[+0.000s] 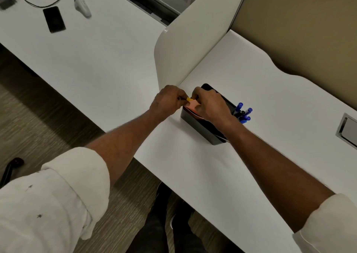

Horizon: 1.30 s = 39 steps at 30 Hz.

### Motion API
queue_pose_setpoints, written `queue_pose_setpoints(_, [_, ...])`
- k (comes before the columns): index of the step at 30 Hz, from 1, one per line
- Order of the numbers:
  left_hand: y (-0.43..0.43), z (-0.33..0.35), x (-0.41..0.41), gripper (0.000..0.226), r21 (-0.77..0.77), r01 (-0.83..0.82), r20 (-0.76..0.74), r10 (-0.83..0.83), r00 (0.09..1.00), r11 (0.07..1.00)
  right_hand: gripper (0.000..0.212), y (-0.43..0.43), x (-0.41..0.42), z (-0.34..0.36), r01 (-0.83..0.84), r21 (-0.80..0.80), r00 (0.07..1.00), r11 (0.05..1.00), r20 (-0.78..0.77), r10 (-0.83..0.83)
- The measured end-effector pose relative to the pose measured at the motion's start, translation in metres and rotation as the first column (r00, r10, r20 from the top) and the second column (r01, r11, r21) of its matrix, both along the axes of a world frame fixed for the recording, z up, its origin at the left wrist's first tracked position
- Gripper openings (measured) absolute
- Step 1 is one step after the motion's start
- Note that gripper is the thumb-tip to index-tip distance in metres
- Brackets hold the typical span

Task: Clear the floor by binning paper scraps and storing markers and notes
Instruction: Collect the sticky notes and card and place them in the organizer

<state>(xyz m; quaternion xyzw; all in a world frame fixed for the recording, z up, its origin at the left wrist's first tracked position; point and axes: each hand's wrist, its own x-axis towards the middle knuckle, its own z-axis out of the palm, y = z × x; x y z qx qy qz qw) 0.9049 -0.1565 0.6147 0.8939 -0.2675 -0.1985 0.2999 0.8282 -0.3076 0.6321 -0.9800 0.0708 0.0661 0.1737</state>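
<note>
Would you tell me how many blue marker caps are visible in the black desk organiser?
4: blue marker caps cluster in the far-right compartment of the black plastic organiser. The right hand may hide more.

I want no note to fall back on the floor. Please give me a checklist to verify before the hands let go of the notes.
1. Left hand pinches yellow sticky note: ok.
2. Right hand on pink sticky notes: ok.
3. Pink notes over black plastic desk organiser: ok.
4. Notes fully seated inside: cannot tell.
5. Blue-capped markers stored upright in organiser: ok.
6. Organiser away from white desk edge: ok.
</note>
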Motion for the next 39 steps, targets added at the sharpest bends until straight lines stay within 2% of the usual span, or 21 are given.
queue_pose_setpoints(2, [-0.004,-0.002,0.004,0.025,-0.001,0.027,0.025,-0.027,0.999,1.000,0.029,-0.008,-0.004,0.001,0.023,0.046,1.000,0.999,-0.004,-0.022])
queue_pose_setpoints(7, [-0.005,-0.011,0.009,0.026,0.023,0.084,0.077,-0.085,0.993,0.996,0.028,-0.022,-0.021,-0.003,0.019,-0.036,1.000,0.999,-0.011,-0.019])
queue_pose_setpoints(12, [-0.004,-0.010,0.022,0.028,0.079,0.145,0.030,-0.148,0.989,0.986,0.026,-0.016,-0.025,-0.002,0.050,-0.025,0.994,0.998,0.101,-0.047])
queue_pose_setpoints(16, [-0.007,-0.007,0.024,0.033,0.126,0.194,0.013,-0.198,0.980,0.973,0.033,-0.014,-0.032,-0.002,0.045,-0.017,0.997,0.999,0.056,-0.044])
queue_pose_setpoints(22, [-0.013,-0.011,0.016,0.038,0.190,0.183,0.131,-0.210,0.969,0.965,0.033,-0.014,-0.036,-0.002,0.025,-0.062,1.000,0.998,0.010,-0.025])
queue_pose_setpoints(25, [-0.016,-0.005,0.016,0.039,0.261,0.247,0.176,-0.297,0.938,0.933,0.036,-0.011,-0.034,-0.003,0.011,-0.070,1.000,0.997,0.002,-0.010])
queue_pose_setpoints(29, [-0.014,0.006,0.021,0.036,0.126,0.373,0.068,-0.383,0.921,0.919,0.022,-0.021,-0.024,0.001,-0.015,-0.138,0.998,0.990,-0.061,0.007])
queue_pose_setpoints(32, [-0.013,0.010,0.023,0.030,0.070,0.375,0.064,-0.379,0.923,0.924,0.026,-0.026,-0.022,0.005,-0.006,-0.131,0.998,0.991,-0.070,-0.003])
queue_pose_setpoints(39, [-0.015,0.002,0.020,0.022,0.181,0.302,0.061,-0.318,0.946,0.936,0.045,-0.014,-0.027,0.011,0.092,0.001,0.996,0.996,0.000,-0.092])
